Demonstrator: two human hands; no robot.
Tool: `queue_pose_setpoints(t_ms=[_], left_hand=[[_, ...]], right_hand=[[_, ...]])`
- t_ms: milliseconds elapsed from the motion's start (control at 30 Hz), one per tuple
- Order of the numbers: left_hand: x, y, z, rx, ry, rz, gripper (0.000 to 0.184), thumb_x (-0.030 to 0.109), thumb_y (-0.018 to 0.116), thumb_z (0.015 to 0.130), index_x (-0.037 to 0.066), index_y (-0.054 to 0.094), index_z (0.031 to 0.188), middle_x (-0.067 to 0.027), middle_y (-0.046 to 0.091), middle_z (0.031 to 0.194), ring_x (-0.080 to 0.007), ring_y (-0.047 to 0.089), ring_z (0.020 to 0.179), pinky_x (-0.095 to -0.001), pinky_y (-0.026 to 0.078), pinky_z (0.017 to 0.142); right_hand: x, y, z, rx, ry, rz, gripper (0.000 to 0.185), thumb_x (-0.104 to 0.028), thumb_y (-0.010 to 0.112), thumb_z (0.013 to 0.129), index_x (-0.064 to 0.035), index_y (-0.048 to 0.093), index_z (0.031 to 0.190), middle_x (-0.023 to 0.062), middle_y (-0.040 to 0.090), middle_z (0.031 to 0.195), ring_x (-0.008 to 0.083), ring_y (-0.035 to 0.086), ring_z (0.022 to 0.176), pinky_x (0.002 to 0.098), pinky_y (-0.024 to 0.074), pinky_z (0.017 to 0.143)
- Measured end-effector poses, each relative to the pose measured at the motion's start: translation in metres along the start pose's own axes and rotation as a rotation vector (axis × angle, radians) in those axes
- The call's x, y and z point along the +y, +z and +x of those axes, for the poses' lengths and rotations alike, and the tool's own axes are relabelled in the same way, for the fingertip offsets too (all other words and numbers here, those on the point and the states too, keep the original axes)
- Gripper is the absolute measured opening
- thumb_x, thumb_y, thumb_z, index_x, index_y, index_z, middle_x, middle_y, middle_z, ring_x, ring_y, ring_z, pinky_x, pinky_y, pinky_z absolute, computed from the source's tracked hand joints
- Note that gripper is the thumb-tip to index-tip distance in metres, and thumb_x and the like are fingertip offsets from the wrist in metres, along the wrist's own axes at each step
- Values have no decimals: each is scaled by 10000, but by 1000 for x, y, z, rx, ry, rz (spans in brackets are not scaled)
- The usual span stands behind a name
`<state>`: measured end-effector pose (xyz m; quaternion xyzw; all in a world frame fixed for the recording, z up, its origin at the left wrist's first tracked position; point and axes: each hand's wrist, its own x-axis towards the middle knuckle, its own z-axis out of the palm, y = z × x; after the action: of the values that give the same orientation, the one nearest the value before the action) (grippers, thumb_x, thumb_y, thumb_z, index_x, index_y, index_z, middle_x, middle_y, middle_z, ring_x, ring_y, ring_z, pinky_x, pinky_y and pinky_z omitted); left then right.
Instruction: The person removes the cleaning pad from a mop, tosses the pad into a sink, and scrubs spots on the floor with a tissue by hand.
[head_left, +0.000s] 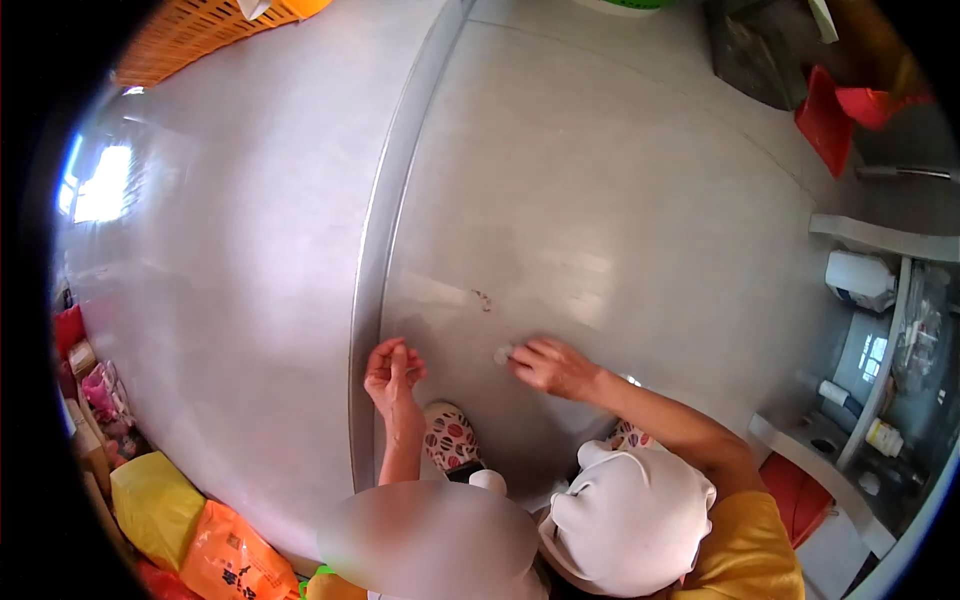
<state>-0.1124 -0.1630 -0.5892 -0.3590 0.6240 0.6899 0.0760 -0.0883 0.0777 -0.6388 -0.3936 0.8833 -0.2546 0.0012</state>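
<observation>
My left hand [395, 374] is over the raised floor edge, its thumb and fingers pressed together; whatever they hold, if anything, is too small to make out. To its right, my right hand [553, 368] pinches a small whitish, translucent piece [503, 354] at its fingertips. The two hands are apart above the grey floor [600, 180]. Small dark specks [483, 300] lie on the floor just beyond them. Below the hands are a patterned shoe [450, 436] and a white rounded, knobbed item [635, 520].
A raised edge [372, 270] crosses the floor. An orange basket [200, 40] is at upper left, with yellow [155, 500] and orange [235, 555] bags at lower left. A red dustpan [826, 125] is at upper right. Shelving at right holds a white container [861, 280].
</observation>
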Motion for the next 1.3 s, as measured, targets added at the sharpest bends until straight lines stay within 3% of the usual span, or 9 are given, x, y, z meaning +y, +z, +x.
queue_pose_setpoints(t_ms=[67, 267, 467, 633, 933, 1133, 1300], left_hand=[[0, 2, 0, -19, 12, -1, 139, 195, 595, 876, 88, 600, 964, -4, 592, 801, -78, 545, 680, -210, 453, 595], [6, 8, -3, -39, 19, -1, 143, 210, 599, 876, 94, 601, 958, -1, 588, 804, -79, 546, 685, -214, 454, 605], [2, 2, -7, 6, -8, -9, 150, 194, 585, 879, 65, 604, 953, -17, 591, 804, -85, 545, 691, -223, 456, 599], [-1, 2, -3, -9, -7, -9, 152, 185, 581, 879, 54, 607, 952, -28, 592, 802, -90, 543, 682, -226, 459, 592], [1, 5, -2, -25, 7, -41, 151, 184, 576, 882, 51, 606, 949, -28, 582, 792, -91, 541, 662, -228, 459, 580], [-5, -2, -1, 11, -8, -34, 140, 183, 576, 883, 64, 607, 950, -23, 587, 795, -93, 546, 670, -231, 463, 586], [-5, 1, 1, -4, -15, -18, 126, 183, 592, 875, 80, 604, 947, -16, 591, 802, -95, 554, 676, -239, 466, 592]], right_hand=[[13, -1, 30, 100, 57, 17, 90, -94, 573, 691, -43, 576, 764, 37, 515, 858, 184, 546, 781, 305, 496, 704], [40, -5, 78, 26, 43, -23, 39, -78, 569, 701, -55, 563, 731, 38, 522, 895, 195, 528, 775, 313, 487, 706], [31, -24, 55, 203, 164, 93, 38, -68, 579, 716, -96, 573, 740, 40, 514, 906, 213, 537, 823, 344, 472, 732], [31, -30, 38, 215, 384, 173, 104, -18, 574, 712, -62, 598, 803, 82, 505, 944, 240, 549, 862, 342, 475, 747], [32, -14, 76, 251, 199, 156, 146, -7, 574, 730, -27, 618, 868, 84, 540, 1015, 248, 541, 943, 334, 476, 787], [17, -28, 74, 349, 413, 119, 219, -33, 670, 692, -33, 631, 908, 103, 558, 1033, 269, 556, 933, 344, 494, 778], [3, -7, 87, 243, 535, 72, 321, -28, 623, 733, 41, 564, 1040, 149, 483, 1044, 271, 518, 931, 350, 487, 765]])
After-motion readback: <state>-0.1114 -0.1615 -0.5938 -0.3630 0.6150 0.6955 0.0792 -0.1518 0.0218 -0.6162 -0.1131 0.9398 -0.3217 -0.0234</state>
